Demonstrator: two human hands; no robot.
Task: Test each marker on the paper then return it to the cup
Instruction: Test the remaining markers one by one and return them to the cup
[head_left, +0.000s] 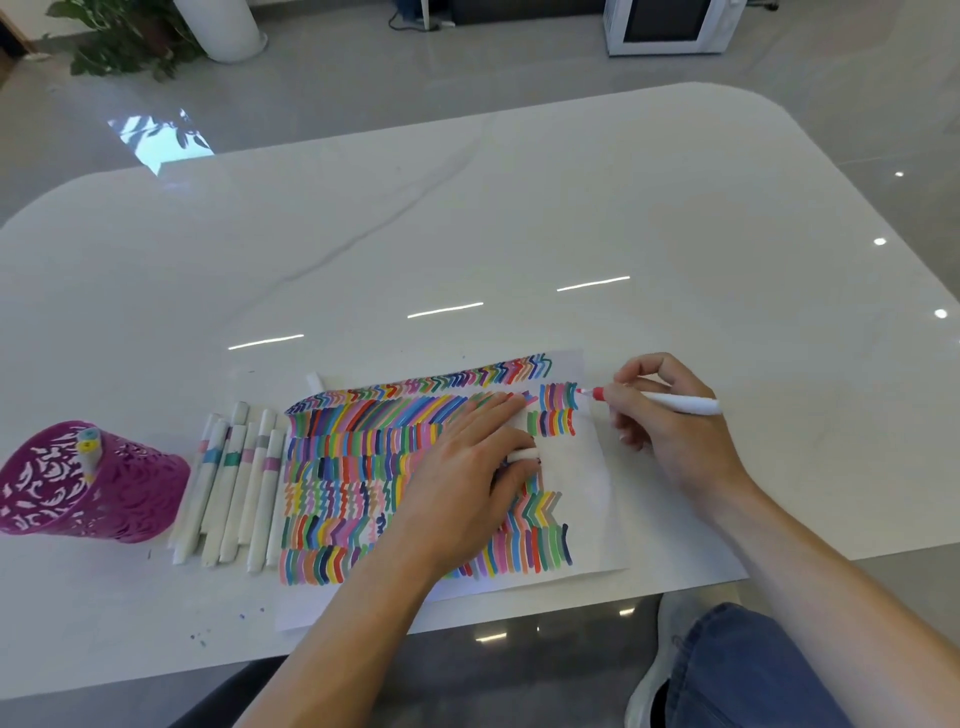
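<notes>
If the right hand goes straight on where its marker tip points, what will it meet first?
Likely the paper, at its short coloured strokes; beyond those, the left hand. The marker height over the sheet is unclear.

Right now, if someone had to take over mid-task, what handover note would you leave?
Left hand presses the paper flat and seems to pinch a white cap.
Right hand grips the red marker, tip at the paper's right edge.
The purple cup holds one marker; a row of capped markers lies between cup and paper.
Done: paper nearly covered in strokes.
Left: make this mark, recap, return it and the row to the cup.
</notes>
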